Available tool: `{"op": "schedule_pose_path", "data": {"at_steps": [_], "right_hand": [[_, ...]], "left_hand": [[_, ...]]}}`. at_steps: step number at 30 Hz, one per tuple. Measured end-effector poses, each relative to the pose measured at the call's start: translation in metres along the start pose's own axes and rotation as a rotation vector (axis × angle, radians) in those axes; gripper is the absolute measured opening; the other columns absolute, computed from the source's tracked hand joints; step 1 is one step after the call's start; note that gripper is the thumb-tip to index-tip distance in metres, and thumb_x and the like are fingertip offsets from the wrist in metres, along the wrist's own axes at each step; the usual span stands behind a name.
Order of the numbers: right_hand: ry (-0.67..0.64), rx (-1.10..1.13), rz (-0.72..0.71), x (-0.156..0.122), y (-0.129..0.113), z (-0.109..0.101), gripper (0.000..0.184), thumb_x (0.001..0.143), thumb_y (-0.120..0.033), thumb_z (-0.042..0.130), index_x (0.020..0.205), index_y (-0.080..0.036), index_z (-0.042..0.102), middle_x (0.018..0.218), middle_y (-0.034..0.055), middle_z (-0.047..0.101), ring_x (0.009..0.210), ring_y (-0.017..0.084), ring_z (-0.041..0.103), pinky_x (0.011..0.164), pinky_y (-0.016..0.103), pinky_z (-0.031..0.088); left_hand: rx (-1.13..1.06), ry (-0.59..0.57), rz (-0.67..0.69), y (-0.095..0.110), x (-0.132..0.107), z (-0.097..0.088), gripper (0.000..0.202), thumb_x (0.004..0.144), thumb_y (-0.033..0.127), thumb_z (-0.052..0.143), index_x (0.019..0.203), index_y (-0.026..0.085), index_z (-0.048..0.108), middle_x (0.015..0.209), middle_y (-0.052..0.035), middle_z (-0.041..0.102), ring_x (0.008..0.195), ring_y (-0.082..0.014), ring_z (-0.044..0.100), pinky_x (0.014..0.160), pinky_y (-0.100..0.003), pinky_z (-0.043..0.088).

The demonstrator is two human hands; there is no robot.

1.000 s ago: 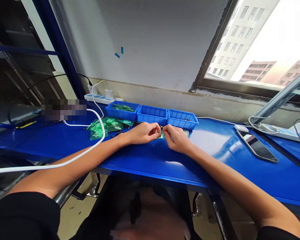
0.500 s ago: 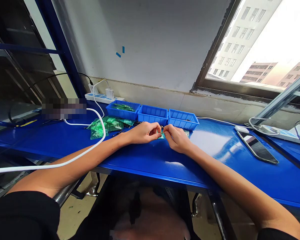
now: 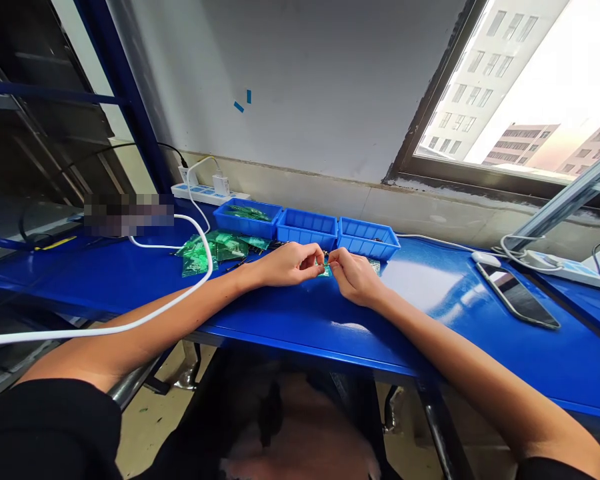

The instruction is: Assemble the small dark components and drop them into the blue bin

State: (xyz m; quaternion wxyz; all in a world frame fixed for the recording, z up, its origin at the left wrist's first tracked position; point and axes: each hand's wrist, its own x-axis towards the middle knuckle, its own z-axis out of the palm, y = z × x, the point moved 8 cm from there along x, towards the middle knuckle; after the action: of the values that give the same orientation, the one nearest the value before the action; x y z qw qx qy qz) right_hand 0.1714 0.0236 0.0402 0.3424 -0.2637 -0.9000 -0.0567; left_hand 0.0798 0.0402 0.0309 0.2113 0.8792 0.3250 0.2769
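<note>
The left hand [image 3: 293, 264] and the right hand [image 3: 354, 276] pinch together a small part [image 3: 329, 264], too tiny to identify. Three blue bins [image 3: 305, 239] stand behind on the table [image 3: 290, 321].

The single view is taken from a head-worn camera facing forward and angled down across the blue bench [image 3: 290, 320] toward the wall [image 3: 305, 87] behind it. The left hand [image 3: 290, 265] and right hand [image 3: 354, 276] lie close ahead, near mid-frame. Coverage runs from the floor [image 3: 147, 417] below the bench's front edge to the window [image 3: 505, 93] at upper right.
</note>
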Motion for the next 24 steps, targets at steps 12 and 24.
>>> {"op": "schedule_pose_path", "data": {"at_steps": [12,24], "right_hand": [[-0.029,-0.004,0.046,-0.0009,0.0044,0.0030,0.011,0.089,-0.021,0.030,0.084,-0.022,0.039,0.066,0.0008,0.061,0.053,0.014,0.053,0.052,0.024,0.033],[-0.062,-0.036,0.060,-0.0019,0.0069,0.0075,0.011,0.089,-0.020,0.029,0.086,-0.021,0.039,0.065,0.0023,0.062,0.052,0.015,0.055,0.051,0.024,0.032]], "left_hand": [[-0.003,-0.005,-0.019,-0.0002,-0.0009,0.0001,0.021,0.082,0.037,0.047,0.084,0.016,0.053,0.063,0.0024,0.054,0.056,-0.0102,0.048,0.053,-0.021,0.037],[0.000,0.002,-0.020,0.0000,-0.0007,-0.0005,0.020,0.082,0.036,0.048,0.083,0.016,0.053,0.062,0.0027,0.053,0.055,-0.0099,0.048,0.052,-0.021,0.037]]}}
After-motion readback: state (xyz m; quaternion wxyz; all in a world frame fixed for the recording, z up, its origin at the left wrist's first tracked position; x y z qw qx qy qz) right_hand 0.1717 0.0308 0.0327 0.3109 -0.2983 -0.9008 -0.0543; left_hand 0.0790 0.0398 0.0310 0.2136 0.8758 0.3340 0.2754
